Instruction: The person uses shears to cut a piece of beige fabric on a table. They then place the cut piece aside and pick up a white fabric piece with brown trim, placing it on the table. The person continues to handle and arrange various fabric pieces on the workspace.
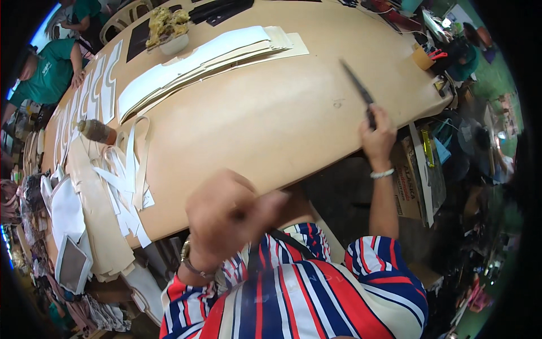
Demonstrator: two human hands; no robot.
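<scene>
My right hand [379, 135] is closed around the dark handle of a knife [358, 83]. Its long narrow blade points away from me and a little to the left, over the right part of the tan table [254, 124]. Close to me, at the table's front edge, my left hand [228, 214] is raised and smeared by motion. Its fingers look curled, but whether they hold anything does not show. Nearest to it on the left lie white and cream cut strips [131, 169].
A stack of long white and cream sheets [197, 68] lies across the far side. Near it stands a white container of yellowish clumps [174, 44]. A bottle [97, 131] tilts at the left. Someone in green [53, 70] leans on the far left edge. A cardboard box [407, 181] is below right.
</scene>
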